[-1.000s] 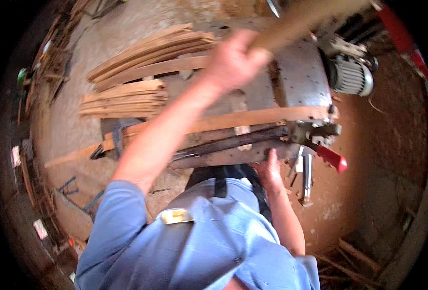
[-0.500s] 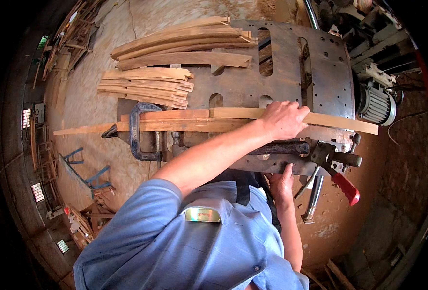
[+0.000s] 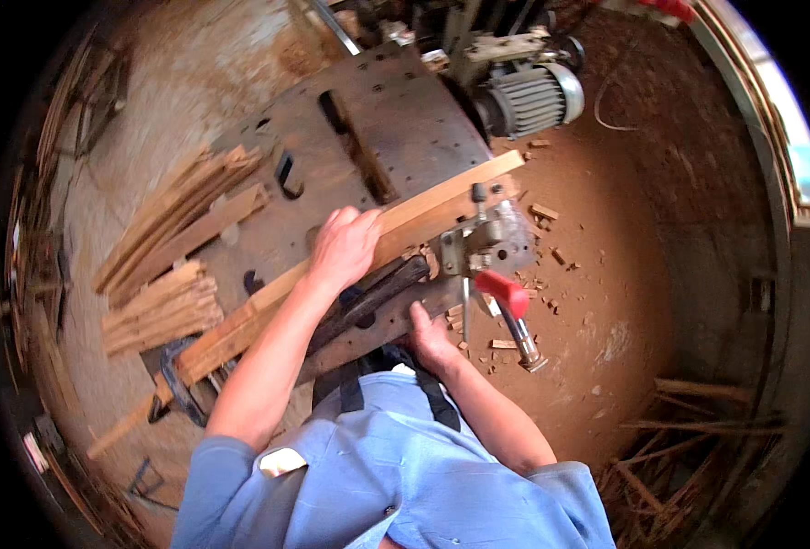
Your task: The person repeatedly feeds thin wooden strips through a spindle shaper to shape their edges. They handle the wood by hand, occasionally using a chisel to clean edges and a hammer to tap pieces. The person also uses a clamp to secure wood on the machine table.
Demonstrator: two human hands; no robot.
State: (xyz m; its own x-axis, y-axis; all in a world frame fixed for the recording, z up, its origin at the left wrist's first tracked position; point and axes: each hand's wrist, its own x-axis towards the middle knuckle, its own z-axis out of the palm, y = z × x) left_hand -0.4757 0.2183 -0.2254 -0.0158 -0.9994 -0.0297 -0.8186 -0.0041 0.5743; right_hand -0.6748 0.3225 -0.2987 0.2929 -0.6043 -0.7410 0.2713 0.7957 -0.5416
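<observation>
My left hand [image 3: 345, 245] is closed over a light wooden strip [image 3: 451, 197], fingers curled across its far side. The strip lies along a second wooden piece at the near side of the metal machine table [image 3: 396, 110], and its end sticks out past the table's right end. A black C-clamp [image 3: 181, 380] grips the wood near its left end. My right hand [image 3: 432, 339] is at the table's near edge, thumb up against it; its other fingers are hidden. Between my hands lies a dark, bar-like handle [image 3: 382, 295]. Right of it is a toggle clamp with a red handle [image 3: 504, 293].
Two stacks of wooden strips, one of longer curved pieces [image 3: 172, 224] and one of shorter pieces [image 3: 162, 306], lie on the table's left. An electric motor [image 3: 533, 99] stands beyond its right end. Offcuts [image 3: 544, 212] litter the floor; scrap wood [image 3: 661, 457] is piled lower right.
The view has swung to the right, so the table now appears slanted and more floor shows. My left hand stays on the strip and my right hand stays at the table edge.
</observation>
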